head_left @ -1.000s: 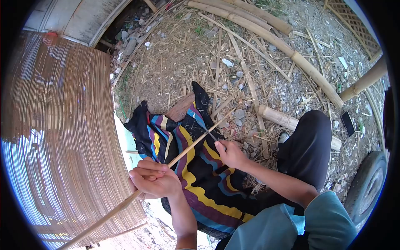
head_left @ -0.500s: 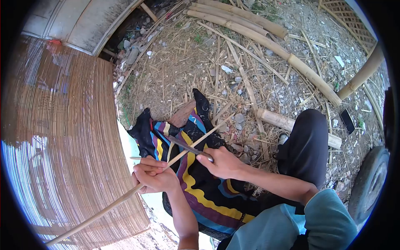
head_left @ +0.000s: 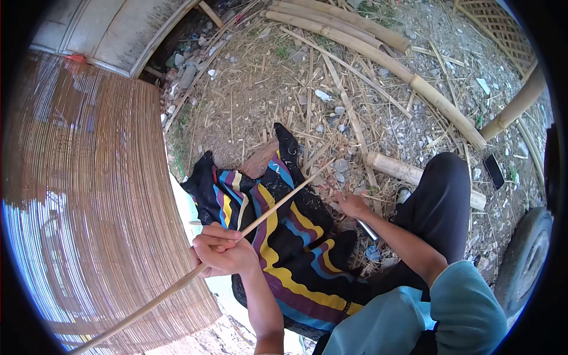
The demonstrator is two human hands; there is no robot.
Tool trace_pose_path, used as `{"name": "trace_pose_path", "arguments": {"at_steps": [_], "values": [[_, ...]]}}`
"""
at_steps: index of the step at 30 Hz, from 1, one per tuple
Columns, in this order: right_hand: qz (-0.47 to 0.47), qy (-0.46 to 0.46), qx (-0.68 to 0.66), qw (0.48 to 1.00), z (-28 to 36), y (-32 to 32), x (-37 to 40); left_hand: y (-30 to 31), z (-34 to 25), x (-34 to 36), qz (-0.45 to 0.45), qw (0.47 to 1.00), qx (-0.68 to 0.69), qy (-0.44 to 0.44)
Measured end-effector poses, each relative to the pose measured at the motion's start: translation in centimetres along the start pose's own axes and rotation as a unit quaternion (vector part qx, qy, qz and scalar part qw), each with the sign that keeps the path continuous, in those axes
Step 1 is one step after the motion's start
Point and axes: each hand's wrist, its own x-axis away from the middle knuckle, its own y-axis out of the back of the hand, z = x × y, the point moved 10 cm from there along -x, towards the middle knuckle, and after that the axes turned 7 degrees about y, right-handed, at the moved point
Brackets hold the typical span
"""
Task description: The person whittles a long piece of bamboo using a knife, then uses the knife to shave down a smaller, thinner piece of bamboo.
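A long, thin bamboo stick [head_left: 275, 208] slants from the lower left up past the cloth. My left hand [head_left: 223, 249] is closed round its middle, with a small pointed sliver end [head_left: 195, 223] showing beside the fingers. Over on the right, my right hand [head_left: 354, 206] is low by the ground, beyond the cloth's edge. From under its wrist sticks a shiny metal handle [head_left: 368, 229], seemingly the knife's; the blade is hidden or too blurred to make out. Beneath the stick lies a black cloth with yellow, purple and blue stripes [head_left: 278, 260], covering my lap.
A brown block [head_left: 260, 160] sits at the cloth's far edge. Thick bamboo poles [head_left: 438, 106] and a shorter piece [head_left: 396, 168] lie on the littered ground. A slatted screen [head_left: 106, 195] stands left; a phone [head_left: 493, 171] and a wheel [head_left: 523, 260] are at right.
My right hand has moved from the stick, where the knife blade lay across it, right and away towards the ground. My left hand keeps its hold on the stick, nearly still.
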Motion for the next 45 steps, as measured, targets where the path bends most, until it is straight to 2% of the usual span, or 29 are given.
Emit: {"name": "trace_pose_path", "arguments": {"at_steps": [1, 2, 4, 5, 7, 8, 9, 11, 12, 13, 15, 16, 17, 19, 20, 25, 29, 31, 32, 36, 40, 42, 44, 45], "values": [[0.01, 0.023, 0.077, 0.997, -1.5, -1.3, -0.2, -0.4, -0.2, 0.1, -0.001, 1.0, -0.007, -0.006], [0.007, 0.022, 0.077, 0.997, -1.1, -1.8, 1.1, -0.8, -0.3, 0.2, 0.01, 1.0, -0.016, -0.012], [0.121, -0.071, 0.019, 0.99, -1.0, -4.3, 4.1, -0.5, 0.1, -0.3, -0.004, 1.0, -0.016, -0.002], [0.121, -0.072, 0.022, 0.99, -1.3, -4.5, 4.1, -0.1, 0.4, -0.6, -0.019, 1.0, -0.021, 0.009], [0.204, -0.109, 0.038, 0.972, -2.1, -6.2, 4.9, 0.0, 0.8, -1.3, -0.013, 1.0, -0.023, 0.007], [0.207, -0.088, 0.05, 0.973, -1.9, -5.9, 4.7, 0.5, 1.3, -1.8, -0.036, 0.999, -0.016, 0.019], [0.208, -0.086, 0.054, 0.973, -1.9, -5.7, 4.6, 1.0, 1.8, -2.2, -0.06, 0.998, -0.008, 0.031], [0.058, -0.002, 0.016, 0.998, -0.1, -2.8, 3.1, 1.1, 1.8, -2.8, -0.06, 0.998, -0.015, 0.017], [0.098, -0.065, -0.006, 0.993, -1.4, -2.9, 2.5, 1.4, 2.2, -3.0, -0.08, 0.996, -0.024, 0.033], [0.1, -0.061, -0.004, 0.993, -1.9, -3.1, 1.8, 1.8, 2.5, -3.1, -0.099, 0.993, -0.034, 0.05], [0.005, -0.04, -0.094, 0.995, -2.2, -2.1, 0.2, 2.2, 2.7, -3.4, -0.106, 0.993, -0.029, 0.054], [0.018, -0.067, -0.149, 0.986, -1.1, -1.5, 0.7, 2.1, 3.0, -3.5, -0.099, 0.993, -0.022, 0.062], [0.02, -0.063, -0.146, 0.987, 0.5, -0.5, 1.0, 2.0, 3.2, -3.7, -0.092, 0.993, -0.013, 0.07], [0.015, -0.088, -0.275, 0.957, 3.2, 0.4, 1.9, 2.1, 3.2, -3.6, -0.098, 0.991, -0.007, 0.089], [0.016, -0.085, -0.271, 0.959, 4.6, 1.0, 2.3, 2.0, 3.6, -3.5, -0.082, 0.991, -0.002, 0.11], [0.068, -0.006, -0.342, 0.937, 10.8, 1.4, 4.2, 1.0, 3.6, -3.1, -0.053, 0.983, 0.034, 0.171], [0.083, 0.002, -0.356, 0.931, 12.9, 1.7, 5.8, 1.4, 3.6, -3.4, -0.047, 0.981, 0.073, 0.174], [0.084, 0.009, -0.359, 0.929, 13.3, 1.9, 6.2, 2.5, 3.6, -3.4, -0.11, 0.969, 0.108, 0.193], [0.085, 0.014, -0.364, 0.927, 13.5, 2.0, 6.3, 2.6, 3.6, -3.5, -0.11, 0.969, 0.109, 0.192], [0.082, 0.011, -0.36, 0.929, 13.9, 2.5, 7.0, 2.9, 3.5, -3.7, -0.077, 0.976, 0.129, 0.159], [0.094, 0.065, -0.286, 0.951, 14.3, 1.9, 7.3, 2.0, 2.7, -3.5, -0.041, 0.977, 0.171, 0.124], [0.1, 0.074, -0.21, 0.97, 14.6, 1.5, 7.7, 2.1, 2.6, -3.3, -0.053, 0.983, 0.134, 0.116], [0.106, 0.082, -0.22, 0.966, 14.7, 0.6, 8.1, 2.3, 2.7, -3.3, -0.062, 0.987, 0.097, 0.109], [0.111, 0.088, -0.227, 0.963, 15.0, 0.3, 8.3, 1.7, 2.5, -3.3, -0.029, 0.991, 0.08, 0.1]]}}
